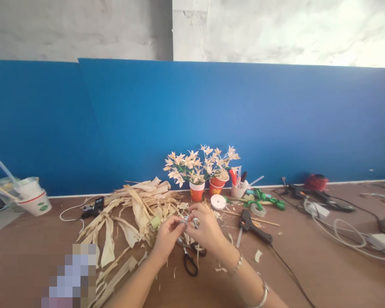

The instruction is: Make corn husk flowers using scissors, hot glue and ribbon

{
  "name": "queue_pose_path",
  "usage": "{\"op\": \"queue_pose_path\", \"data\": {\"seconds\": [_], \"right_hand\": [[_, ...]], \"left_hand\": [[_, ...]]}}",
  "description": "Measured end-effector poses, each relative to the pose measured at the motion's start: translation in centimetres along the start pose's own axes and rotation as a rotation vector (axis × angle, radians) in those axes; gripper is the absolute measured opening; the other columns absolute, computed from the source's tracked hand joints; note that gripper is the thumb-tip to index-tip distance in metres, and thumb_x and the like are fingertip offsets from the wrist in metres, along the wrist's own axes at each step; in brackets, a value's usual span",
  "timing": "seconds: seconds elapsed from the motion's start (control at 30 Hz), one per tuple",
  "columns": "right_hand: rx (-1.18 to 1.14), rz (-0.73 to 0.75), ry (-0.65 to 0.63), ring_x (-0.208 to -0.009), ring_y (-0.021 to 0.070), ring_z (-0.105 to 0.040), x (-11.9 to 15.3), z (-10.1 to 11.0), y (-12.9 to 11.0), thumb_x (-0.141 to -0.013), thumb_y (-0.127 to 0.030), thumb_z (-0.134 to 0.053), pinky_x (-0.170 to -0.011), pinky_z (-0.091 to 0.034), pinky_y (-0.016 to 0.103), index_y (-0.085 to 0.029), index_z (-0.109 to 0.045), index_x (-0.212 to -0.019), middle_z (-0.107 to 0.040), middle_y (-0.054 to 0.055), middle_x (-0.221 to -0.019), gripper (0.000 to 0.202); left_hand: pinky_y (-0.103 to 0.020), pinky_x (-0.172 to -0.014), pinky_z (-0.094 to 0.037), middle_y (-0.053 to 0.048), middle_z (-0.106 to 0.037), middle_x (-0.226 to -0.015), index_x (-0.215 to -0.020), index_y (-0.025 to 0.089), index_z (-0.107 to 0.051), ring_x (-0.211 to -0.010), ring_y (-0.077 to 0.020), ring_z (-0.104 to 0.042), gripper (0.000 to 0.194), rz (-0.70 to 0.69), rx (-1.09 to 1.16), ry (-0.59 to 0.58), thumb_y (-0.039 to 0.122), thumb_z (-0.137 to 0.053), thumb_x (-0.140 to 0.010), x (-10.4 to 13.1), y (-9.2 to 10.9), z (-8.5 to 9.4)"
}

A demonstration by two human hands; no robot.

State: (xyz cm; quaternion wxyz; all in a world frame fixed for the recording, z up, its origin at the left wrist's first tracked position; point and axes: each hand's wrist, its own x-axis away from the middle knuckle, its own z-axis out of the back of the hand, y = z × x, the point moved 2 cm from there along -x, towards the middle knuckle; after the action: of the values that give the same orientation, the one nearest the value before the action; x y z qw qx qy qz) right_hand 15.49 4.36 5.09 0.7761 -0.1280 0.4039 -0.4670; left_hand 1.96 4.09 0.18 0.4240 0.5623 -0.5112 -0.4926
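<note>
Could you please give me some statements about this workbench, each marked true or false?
1. The left hand and right hand are far apart. False: they are close together.
2. Dark-handled scissors lie on the table. True.
3. The glue gun lies left of both hands. False: it lies to their right.
4. Pale flowers stand in front of the blue panel. True.
5. The right arm wears no jewellery. False: it wears a bracelet and a bangle.
6. Most dry husks lie left of the hands. True.
</note>
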Motion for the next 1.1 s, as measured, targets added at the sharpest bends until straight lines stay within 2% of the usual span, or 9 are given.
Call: {"op": "queue_pose_path", "data": {"seconds": [0.13,0.3,0.5,0.6,0.73,0.8,0.93,1.0,1.1], "right_hand": [[-0.394,-0.253,-0.203,-0.082,0.0179,-0.053,-0.4,0.1,1.1,-0.059,-0.013,-0.055,-0.076,-0.038,0.029,-0.016,-0.060,-0.056,-0.061,0.005,-0.087,0.006],[-0.840,-0.489,-0.490,-0.061,0.0116,-0.047,-0.2,-0.2,2.0,-0.058,-0.019,-0.056,-0.063,-0.036,0.025,-0.013,-0.061,-0.055,-0.058,0.001,-0.061,0.008],[-1.041,-0.730,-0.569,-0.057,0.0091,-0.045,0.4,-0.4,1.9,-0.054,-0.018,-0.057,-0.057,-0.034,0.022,-0.013,-0.062,-0.056,-0.054,-0.002,-0.055,0.008],[-1.095,-0.769,-0.564,-0.060,0.0097,-0.048,0.5,-0.5,2.0,-0.055,-0.016,-0.055,-0.059,-0.036,0.021,-0.014,-0.062,-0.059,-0.057,-0.002,-0.060,0.009],[-0.929,-0.620,-0.549,-0.060,0.0111,-0.047,0.2,-0.4,2.1,-0.060,-0.021,-0.056,-0.060,-0.037,0.024,-0.014,-0.060,-0.060,-0.055,-0.001,-0.059,0.008],[-0.689,-0.487,-0.446,-0.064,0.0128,-0.049,0.0,-0.2,1.8,-0.062,-0.021,-0.057,-0.064,-0.038,0.026,-0.014,-0.061,-0.068,-0.057,0.000,-0.065,0.010],[-0.122,-0.133,-0.122,-0.085,0.0195,-0.049,0.0,0.2,0.3,-0.061,-0.015,-0.059,-0.076,-0.036,0.031,-0.017,-0.059,-0.080,-0.058,0.004,-0.087,0.019],[0.101,0.015,-0.039,-0.091,0.0216,-0.047,0.3,-0.1,-0.5,-0.063,-0.013,-0.059,-0.079,-0.034,0.033,-0.019,-0.059,-0.077,-0.057,0.005,-0.092,0.016],[0.294,0.108,0.012,-0.091,0.0214,-0.046,0.5,-0.5,-0.8,-0.066,-0.012,-0.058,-0.076,-0.032,0.033,-0.019,-0.057,-0.073,-0.057,0.005,-0.094,0.010]], "left_hand": [[-0.025,-0.063,-0.040,-0.001,-0.059,-0.068,-0.069,0.016,-0.062,-0.065,-0.0146,-0.051,0.016,-0.017,-0.005,-0.054,0.030,-0.068,-0.064,0.3,0.8,-0.1],[-0.023,-0.063,-0.038,0.002,-0.056,-0.066,-0.066,0.016,-0.062,-0.064,-0.0125,-0.049,0.011,-0.020,0.038,-0.127,0.025,-0.068,-0.064,0.8,1.5,-0.4],[-0.025,-0.063,-0.040,0.001,-0.058,-0.064,-0.067,0.016,-0.062,-0.064,-0.0140,-0.052,0.012,0.025,0.053,-0.212,0.027,-0.066,-0.067,1.0,2.1,-0.5],[-0.026,-0.063,-0.041,0.000,-0.058,-0.063,-0.065,0.017,-0.061,-0.064,-0.0153,-0.053,0.014,0.024,0.039,-0.221,0.030,-0.066,-0.067,1.1,2.4,-0.6],[-0.024,-0.060,-0.039,0.001,-0.056,-0.061,-0.063,0.016,-0.060,-0.061,-0.0139,-0.050,0.019,0.012,-0.009,-0.171,0.034,-0.066,-0.066,0.8,2.2,-0.6],[-0.023,-0.056,-0.036,0.002,-0.054,-0.057,-0.063,0.016,-0.060,-0.056,-0.0118,-0.046,0.021,0.024,-0.015,-0.092,0.035,-0.067,-0.065,0.6,1.6,-0.4],[-0.021,-0.050,-0.030,0.004,-0.050,-0.053,-0.062,0.015,-0.058,-0.051,-0.0092,-0.040,0.023,0.068,0.002,0.019,0.036,-0.068,-0.063,0.2,0.6,-0.1],[-0.020,-0.048,-0.027,0.005,-0.048,-0.051,-0.061,0.015,-0.057,-0.048,-0.0083,-0.037,0.024,0.077,0.004,0.034,0.037,-0.067,-0.063,0.1,0.3,-0.1],[-0.020,-0.046,-0.023,0.006,-0.046,-0.048,-0.062,0.014,-0.060,-0.045,-0.0072,-0.033,0.024,0.093,-0.008,0.031,0.037,-0.068,-0.063,0.1,0.2,-0.1]]}}
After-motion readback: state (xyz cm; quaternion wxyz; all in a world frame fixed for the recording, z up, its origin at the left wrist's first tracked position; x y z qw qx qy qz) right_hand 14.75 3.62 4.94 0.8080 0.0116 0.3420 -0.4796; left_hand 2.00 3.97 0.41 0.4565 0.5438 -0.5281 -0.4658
